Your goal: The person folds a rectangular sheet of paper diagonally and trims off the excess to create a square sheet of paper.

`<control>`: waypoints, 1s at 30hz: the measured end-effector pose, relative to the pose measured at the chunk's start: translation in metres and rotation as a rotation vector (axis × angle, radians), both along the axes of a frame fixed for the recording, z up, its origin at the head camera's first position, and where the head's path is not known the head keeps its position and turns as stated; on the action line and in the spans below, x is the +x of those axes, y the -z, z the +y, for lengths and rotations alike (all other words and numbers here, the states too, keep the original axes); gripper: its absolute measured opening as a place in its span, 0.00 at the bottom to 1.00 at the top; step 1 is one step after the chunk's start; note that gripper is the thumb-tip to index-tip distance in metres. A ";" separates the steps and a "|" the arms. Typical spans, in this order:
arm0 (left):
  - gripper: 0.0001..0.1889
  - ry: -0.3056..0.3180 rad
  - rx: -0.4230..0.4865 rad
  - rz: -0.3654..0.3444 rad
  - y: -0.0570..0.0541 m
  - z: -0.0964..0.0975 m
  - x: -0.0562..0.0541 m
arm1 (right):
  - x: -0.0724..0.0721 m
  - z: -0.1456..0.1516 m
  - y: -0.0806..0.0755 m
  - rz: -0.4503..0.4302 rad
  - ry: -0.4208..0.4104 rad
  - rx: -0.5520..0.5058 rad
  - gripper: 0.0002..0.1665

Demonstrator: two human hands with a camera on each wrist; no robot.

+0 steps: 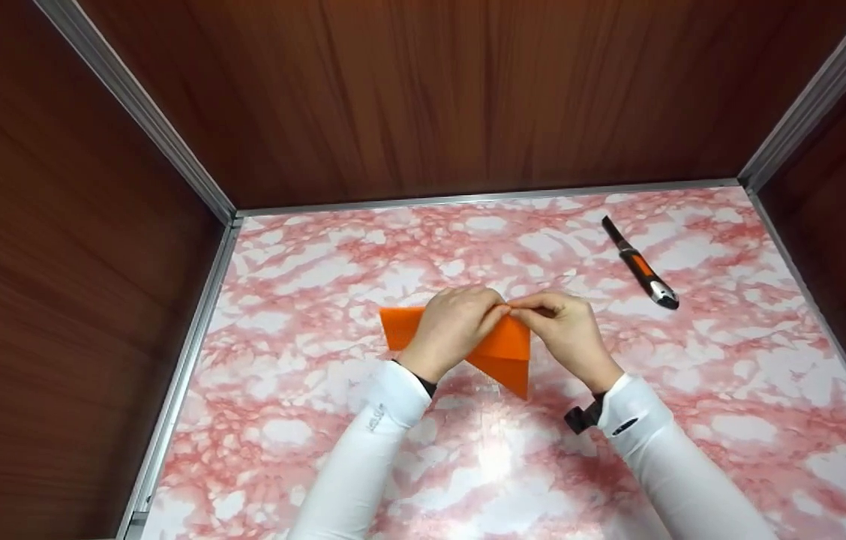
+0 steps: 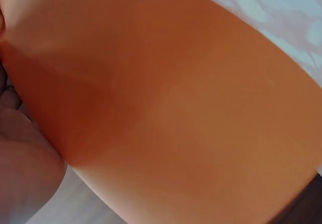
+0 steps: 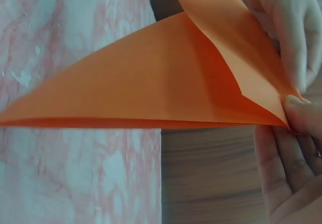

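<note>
A folded sheet of orange paper (image 1: pixel 502 343) is held just above the marbled tabletop, with a pointed flap hanging toward the person. My left hand (image 1: pixel 453 326) lies over its middle and grips it, thumb and fingertips at the upper edge. From the other side, my right hand (image 1: pixel 569 330) pinches the same edge, its fingertips meeting those of the left. The right wrist view shows the paper (image 3: pixel 126 83) bent over in layers, with the right thumb pressing the fold. In the left wrist view, paper (image 2: pixel 191 103) hides most of the fingers.
A utility knife (image 1: pixel 644 274) with a black and orange handle lies at the back right of the tabletop (image 1: pixel 303 277). Dark wood panels (image 1: pixel 468 97) with metal edging enclose the back and both sides.
</note>
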State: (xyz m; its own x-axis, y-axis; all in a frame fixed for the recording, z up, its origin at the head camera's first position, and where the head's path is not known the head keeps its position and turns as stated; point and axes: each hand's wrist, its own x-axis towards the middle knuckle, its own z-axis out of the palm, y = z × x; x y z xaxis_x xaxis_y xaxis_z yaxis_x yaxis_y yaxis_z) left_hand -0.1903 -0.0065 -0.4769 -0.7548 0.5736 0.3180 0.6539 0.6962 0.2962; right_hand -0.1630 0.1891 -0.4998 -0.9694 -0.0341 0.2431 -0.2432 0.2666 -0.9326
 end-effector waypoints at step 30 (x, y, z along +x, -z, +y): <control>0.10 0.041 0.066 0.050 0.003 -0.007 0.004 | 0.002 0.002 0.007 -0.065 -0.077 0.000 0.17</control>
State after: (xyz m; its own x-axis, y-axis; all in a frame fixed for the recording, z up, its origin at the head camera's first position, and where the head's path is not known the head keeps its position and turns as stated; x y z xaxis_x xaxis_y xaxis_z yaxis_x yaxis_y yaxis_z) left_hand -0.1867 -0.0136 -0.4798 -0.7138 0.5799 0.3927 0.6961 0.6488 0.3073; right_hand -0.1611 0.1915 -0.5065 -0.9776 -0.1092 0.1799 -0.2021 0.2498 -0.9470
